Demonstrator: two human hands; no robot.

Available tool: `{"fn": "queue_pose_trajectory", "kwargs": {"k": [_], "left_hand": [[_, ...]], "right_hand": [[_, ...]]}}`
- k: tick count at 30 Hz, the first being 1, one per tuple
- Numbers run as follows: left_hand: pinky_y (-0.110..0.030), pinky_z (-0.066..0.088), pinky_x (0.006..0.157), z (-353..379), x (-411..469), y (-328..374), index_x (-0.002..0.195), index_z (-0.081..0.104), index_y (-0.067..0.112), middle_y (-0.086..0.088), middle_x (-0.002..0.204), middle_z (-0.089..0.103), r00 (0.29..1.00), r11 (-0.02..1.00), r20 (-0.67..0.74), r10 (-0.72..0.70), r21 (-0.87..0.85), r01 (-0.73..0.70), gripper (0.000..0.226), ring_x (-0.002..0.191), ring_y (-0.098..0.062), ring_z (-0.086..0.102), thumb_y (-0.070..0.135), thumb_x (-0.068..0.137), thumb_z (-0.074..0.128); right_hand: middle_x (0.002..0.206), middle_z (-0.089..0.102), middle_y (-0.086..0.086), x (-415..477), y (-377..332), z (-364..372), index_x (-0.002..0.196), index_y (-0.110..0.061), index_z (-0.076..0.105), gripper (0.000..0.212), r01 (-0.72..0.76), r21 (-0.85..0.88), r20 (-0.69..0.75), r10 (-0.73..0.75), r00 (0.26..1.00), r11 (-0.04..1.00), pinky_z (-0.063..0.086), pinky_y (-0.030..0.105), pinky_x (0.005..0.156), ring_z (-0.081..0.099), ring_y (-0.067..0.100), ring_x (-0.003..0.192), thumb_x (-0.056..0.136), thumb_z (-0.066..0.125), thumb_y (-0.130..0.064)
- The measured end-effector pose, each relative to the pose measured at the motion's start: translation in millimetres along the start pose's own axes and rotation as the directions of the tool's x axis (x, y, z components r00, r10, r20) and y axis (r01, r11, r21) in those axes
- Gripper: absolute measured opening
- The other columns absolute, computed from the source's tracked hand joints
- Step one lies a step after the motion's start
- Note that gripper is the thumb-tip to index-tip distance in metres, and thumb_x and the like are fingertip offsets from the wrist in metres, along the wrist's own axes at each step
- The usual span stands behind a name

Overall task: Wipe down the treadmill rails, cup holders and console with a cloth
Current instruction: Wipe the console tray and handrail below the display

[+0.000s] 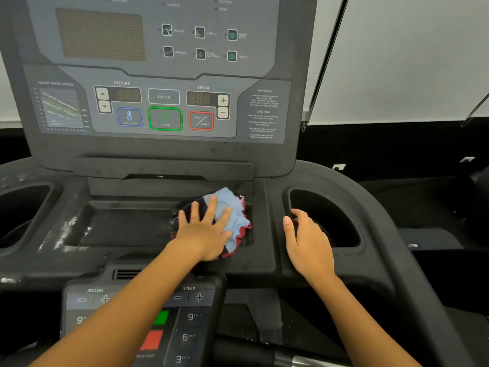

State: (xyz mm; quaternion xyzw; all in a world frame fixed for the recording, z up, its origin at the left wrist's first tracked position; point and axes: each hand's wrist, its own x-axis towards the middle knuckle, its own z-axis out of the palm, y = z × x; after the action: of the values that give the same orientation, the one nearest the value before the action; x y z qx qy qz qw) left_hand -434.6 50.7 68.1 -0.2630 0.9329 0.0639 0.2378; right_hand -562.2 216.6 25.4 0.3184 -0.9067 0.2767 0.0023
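A bunched cloth, light blue with dark and red edges, lies at the right end of the shallow centre tray of the black treadmill. My left hand presses flat on the cloth with fingers spread. My right hand rests on the inner rim of the right cup holder, fingers slightly bent, holding nothing. The console panel with its display and buttons rises behind the tray. The left cup holder sits at the frame's left edge.
White dusty smears mark the tray's left rim and the ledge near the left cup holder. A lower keypad with speed and incline buttons lies under my left forearm. A curved right rail runs past the right cup holder.
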Motion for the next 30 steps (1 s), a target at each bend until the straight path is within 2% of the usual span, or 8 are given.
{"fn": "queue_pose_trajectory", "kwargs": {"k": [2, 5, 9, 13, 18, 22, 27, 30], "left_hand": [[-0.056, -0.003, 0.111, 0, 2, 14, 0.146, -0.015, 0.029, -0.004, 0.151, -0.030, 0.997, 0.997, -0.014, 0.070, -0.019, -0.070, 0.056, 0.138, -0.042, -0.018, 0.036, 0.100, 0.018], [-0.053, 0.002, 0.113, 3, 2, 21, 0.147, -0.010, 0.028, -0.001, 0.154, -0.024, 0.993, 0.993, -0.075, 0.097, -0.055, -0.101, 0.056, 0.140, -0.040, -0.013, 0.034, 0.100, 0.020], [-0.043, 0.013, 0.114, 10, -9, 15, 0.148, 0.012, 0.030, 0.005, 0.157, 0.005, 0.964, 0.975, -0.227, 0.135, -0.142, -0.170, 0.048, 0.142, -0.026, 0.009, 0.033, 0.101, 0.022], [-0.032, 0.027, 0.107, 18, -29, 11, 0.143, 0.029, 0.031, 0.007, 0.148, 0.029, 0.925, 0.948, -0.314, 0.215, -0.161, -0.275, 0.045, 0.131, -0.016, 0.029, 0.031, 0.098, 0.027], [-0.042, 0.006, 0.115, 18, -30, 18, 0.148, 0.003, 0.031, 0.004, 0.157, -0.004, 0.973, 0.972, -0.174, 0.152, -0.151, -0.179, 0.051, 0.144, -0.026, -0.001, 0.039, 0.100, 0.018], [-0.048, 0.000, 0.115, 14, -11, 29, 0.147, -0.009, 0.027, -0.002, 0.156, -0.017, 0.991, 0.983, -0.114, 0.069, -0.160, -0.087, 0.055, 0.142, -0.034, -0.010, 0.042, 0.100, 0.013], [-0.048, 0.001, 0.115, 15, -18, 35, 0.147, -0.010, 0.023, -0.004, 0.156, -0.015, 0.993, 0.986, -0.099, 0.058, -0.150, -0.072, 0.057, 0.142, -0.036, -0.010, 0.044, 0.099, 0.013], [-0.044, 0.014, 0.115, 22, -35, 38, 0.149, 0.002, 0.023, -0.003, 0.157, -0.001, 0.983, 0.992, -0.170, 0.075, -0.087, -0.091, 0.057, 0.142, -0.033, 0.007, 0.045, 0.099, 0.018]], "right_hand": [[0.119, 0.062, 0.001, 0, -2, 1, 0.134, -0.017, 0.044, 0.049, -0.006, -0.013, 0.004, 0.006, 1.000, 1.000, 0.045, 0.035, 0.093, 0.058, 0.015, 0.108, 0.097, 0.032, -0.046], [0.118, 0.063, 0.001, 1, -2, 1, 0.134, -0.017, 0.043, 0.049, -0.012, -0.031, 0.001, 0.012, 1.000, 0.999, 0.045, 0.034, 0.093, 0.058, 0.016, 0.108, 0.097, 0.031, -0.046], [0.116, 0.063, 0.002, 1, -3, 0, 0.134, -0.015, 0.044, 0.049, -0.009, -0.022, 0.009, 0.010, 1.000, 1.000, 0.045, 0.035, 0.091, 0.058, 0.017, 0.107, 0.096, 0.032, -0.045], [0.120, 0.061, 0.004, 2, -3, 1, 0.133, -0.014, 0.044, 0.049, -0.006, -0.016, 0.011, 0.006, 1.000, 1.000, 0.042, 0.035, 0.093, 0.056, 0.019, 0.111, 0.096, 0.033, -0.044], [0.129, 0.054, 0.005, 10, -10, 5, 0.132, -0.015, 0.047, 0.045, 0.000, 0.003, -0.020, 0.000, 1.000, 1.000, 0.038, 0.034, 0.096, 0.049, 0.020, 0.119, 0.097, 0.037, -0.041], [0.132, 0.048, 0.007, 18, -21, 12, 0.133, -0.016, 0.046, 0.044, -0.005, 0.063, -0.023, 0.007, 1.000, 0.998, 0.038, 0.036, 0.097, 0.045, 0.021, 0.121, 0.097, 0.038, -0.041], [0.144, 0.037, 0.007, 15, -20, 16, 0.132, -0.019, 0.047, 0.044, -0.036, 0.101, 0.020, 0.034, 0.999, 0.994, 0.036, 0.041, 0.106, 0.035, 0.021, 0.132, 0.096, 0.037, -0.043], [0.143, 0.037, 0.005, 12, -22, 11, 0.131, -0.018, 0.048, 0.041, -0.003, 0.197, 0.021, -0.002, 1.000, 0.980, 0.031, 0.039, 0.109, 0.031, 0.018, 0.134, 0.097, 0.038, -0.039]]}}
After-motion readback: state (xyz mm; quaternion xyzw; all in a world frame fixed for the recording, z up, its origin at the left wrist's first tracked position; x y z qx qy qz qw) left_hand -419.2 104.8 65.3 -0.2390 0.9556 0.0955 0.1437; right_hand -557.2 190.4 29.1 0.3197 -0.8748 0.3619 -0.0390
